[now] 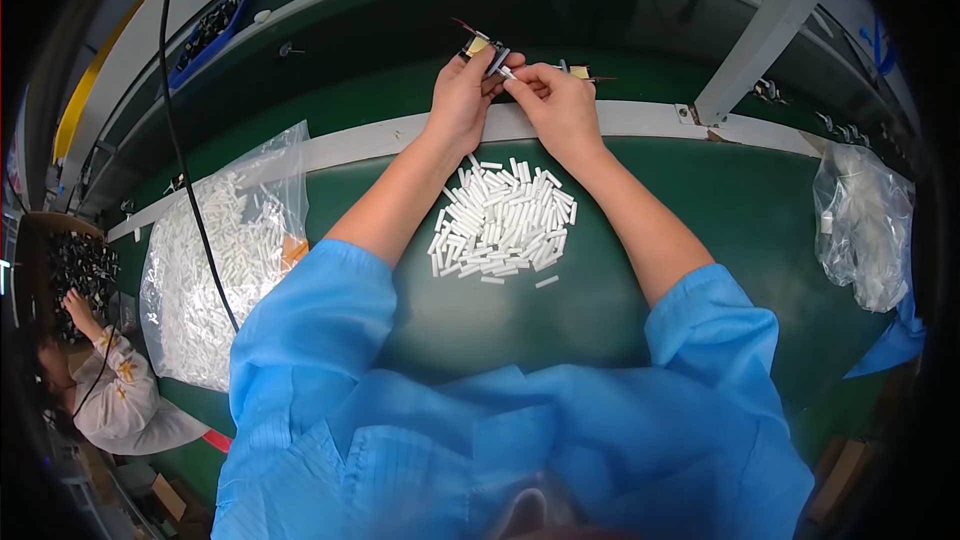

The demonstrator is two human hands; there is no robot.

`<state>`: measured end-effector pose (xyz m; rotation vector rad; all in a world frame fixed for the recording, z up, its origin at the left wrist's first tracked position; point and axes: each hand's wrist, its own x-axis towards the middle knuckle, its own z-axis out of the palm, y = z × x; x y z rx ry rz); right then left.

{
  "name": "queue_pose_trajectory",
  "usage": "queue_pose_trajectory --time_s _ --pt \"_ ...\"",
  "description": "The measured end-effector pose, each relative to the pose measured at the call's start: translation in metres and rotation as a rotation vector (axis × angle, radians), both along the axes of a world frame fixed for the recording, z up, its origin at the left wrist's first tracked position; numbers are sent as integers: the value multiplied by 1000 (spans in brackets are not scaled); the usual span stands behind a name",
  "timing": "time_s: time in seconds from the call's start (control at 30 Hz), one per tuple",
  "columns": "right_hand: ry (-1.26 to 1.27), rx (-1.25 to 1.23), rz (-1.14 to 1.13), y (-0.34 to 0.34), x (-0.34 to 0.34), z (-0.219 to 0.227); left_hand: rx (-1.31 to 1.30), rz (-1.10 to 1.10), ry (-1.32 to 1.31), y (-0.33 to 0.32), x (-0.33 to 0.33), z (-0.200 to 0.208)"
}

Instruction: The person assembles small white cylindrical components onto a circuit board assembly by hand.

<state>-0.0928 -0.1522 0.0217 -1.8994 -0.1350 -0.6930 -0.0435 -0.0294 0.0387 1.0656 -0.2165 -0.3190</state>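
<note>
Left hand (462, 102): one, fingers curled and clamped on a small part (479, 44) with a yellow face, a grey end and a thin red wire. Right hand (562, 112): one, thumb and forefinger pinched together on a white tube (508, 72), which met the grey end of the part.

Position: both held items were above the far white rail (640, 118) of the green table (640, 340), beyond the pile of white tubes (510, 210).

Direction: the part's long axis ran aslant, its wire toward the far left, its grey end toward the right hand; the tube lay roughly along the same slant. Whether the tube sat over or against the part could not be told.

Adjacent: a second yellow-faced part (578, 71), just beyond the right hand; a clear bag of white tubes (215, 280), left of the left forearm.
</note>
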Motion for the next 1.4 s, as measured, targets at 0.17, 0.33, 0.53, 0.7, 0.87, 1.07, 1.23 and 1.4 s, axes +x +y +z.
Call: queue_pose_trajectory --time_s 0.17,0.33,0.53,0.7,0.87,1.07,1.23,1.4 --pt "-86 -214 -38 -2 -1 1 37 21 -20 -3 -4 0" --pt "-69 -299 -26 -1 -6 6 69 64 7 -4 -3 4" --pt "252 -282 220 0 -12 19 814 298 -412 24 53 13" --pt "268 -323 451 4 -17 18 1423 307 -811 50 99 4" --pt "289 -270 429 5 -15 15 1584 596 -962 99 158 4" --pt "298 -260 401 8 -17 16 1855 809 -419 186 214 -5" --pt "305 -263 387 7 -18 15 1779 827 -439 224 245 -21" --pt "291 -265 372 6 -19 13 1925 611 -415 225 270 -24"
